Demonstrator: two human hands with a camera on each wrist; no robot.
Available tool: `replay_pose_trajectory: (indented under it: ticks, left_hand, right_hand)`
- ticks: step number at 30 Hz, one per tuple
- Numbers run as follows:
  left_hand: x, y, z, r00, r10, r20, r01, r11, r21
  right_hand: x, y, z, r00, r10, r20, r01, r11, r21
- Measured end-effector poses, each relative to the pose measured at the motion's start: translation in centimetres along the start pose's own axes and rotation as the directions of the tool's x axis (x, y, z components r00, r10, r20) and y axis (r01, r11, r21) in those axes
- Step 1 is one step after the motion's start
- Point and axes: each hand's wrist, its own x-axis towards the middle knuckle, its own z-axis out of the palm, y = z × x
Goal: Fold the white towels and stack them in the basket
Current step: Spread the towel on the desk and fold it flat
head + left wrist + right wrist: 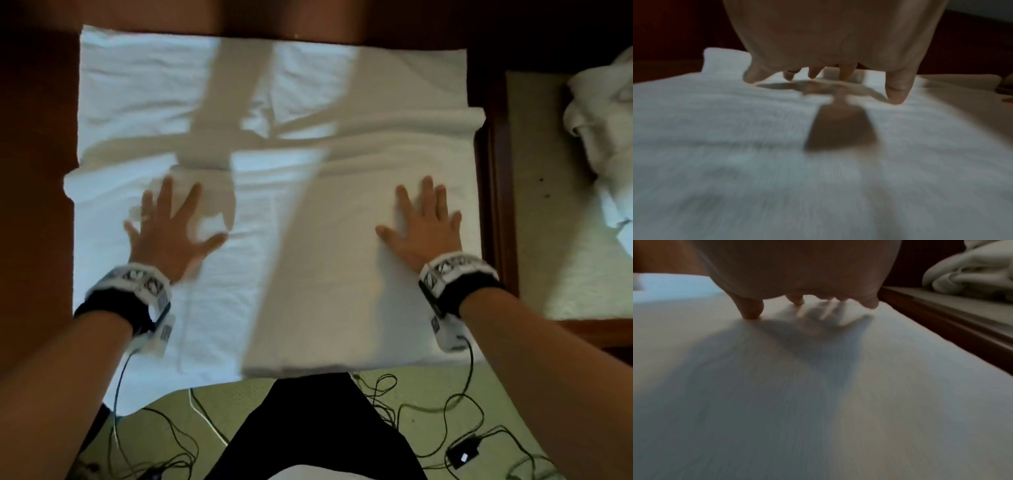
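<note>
Far left: dark brown bench (37, 144), bare along its edge, carrying the white towel (281, 240) that covers most of it, near edge hanging just over the front. On the towel's left half, left hand (168, 229) spread wide and flat, fingers straight and splayed, holding nothing, pressing down on the cloth; likely smoothing a fold already laid, since a thicker doubled band runs across the towel just beyond the fingertips. Through the middle, long shadows of the arms, plus shallow creases in the far half, not yet flattened. On the right half, right hand (424, 222) likewise wide and flat, palm down, gripping nothing, resting near the towel's right edge, probably to pin that side while the cloth is evened out (wrist views blurred, yet showing fingertips of both hands touching terry, none curled round it). Further right, past the bench's raised wooden rim, a lower pale surface (548, 240) with a crumpled heap of white cloth (603, 137), seemingly more towels waiting. Basket not in view anywhere, so stacking judged still ahead. In front, at the bottom: green floor (411, 404), loose black cables (455, 411) and a small black box (462, 455), near the legs and apt to snag a foot, though well clear of the folding itself.
</note>
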Motion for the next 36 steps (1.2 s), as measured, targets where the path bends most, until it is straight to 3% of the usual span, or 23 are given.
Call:
replay_pose_trajectory:
  ticks: [5,12,16,18,21,25,29,36]
  left_hand:
    - [-5.5,-1.1,3.1,0.991,-0.065,0.117,0.055,0.995,0.084]
    - [1.9,0.1,-1.6,0.996,-0.028,0.083,0.022,0.997,0.068]
    - [3.8,0.1,-3.8,0.999,0.045,0.028,-0.043,0.998,-0.049]
    - [2.3,-0.1,-3.4,0.999,0.030,0.020,-0.028,0.994,-0.104]
    - [-2.1,-1.0,-0.6,0.995,0.002,0.104,0.002,0.999,-0.039]
    - [-6.4,-2.1,2.8,0.985,-0.017,0.170,0.003,0.997,0.083]
    - [-4.0,-2.0,1.7,0.988,-0.023,0.152,0.006,0.994,0.113]
    - [0.8,-1.1,-1.9,0.995,0.020,0.101,-0.029,0.995,0.096]
  right_hand:
    - [-5.7,1.0,3.9,0.995,0.024,0.100,-0.024,1.000,0.000]
    - [1.7,0.0,-0.6,1.000,0.019,0.006,-0.019,1.000,0.011]
    - [3.8,-0.4,-2.0,1.000,0.029,-0.006,-0.029,0.998,0.055]
    - [2.6,-0.3,-1.4,0.999,0.023,-0.026,-0.022,0.998,0.051]
    - [-1.9,0.2,1.2,1.000,-0.007,-0.030,0.007,1.000,0.022]
    - [-8.1,1.2,5.4,0.995,0.008,0.102,-0.008,1.000,-0.001]
    - [-7.1,1.4,5.9,0.997,0.021,0.072,-0.018,0.999,-0.042]
    - [-2.3,0.4,2.7,0.999,0.034,-0.019,-0.034,0.999,-0.020]
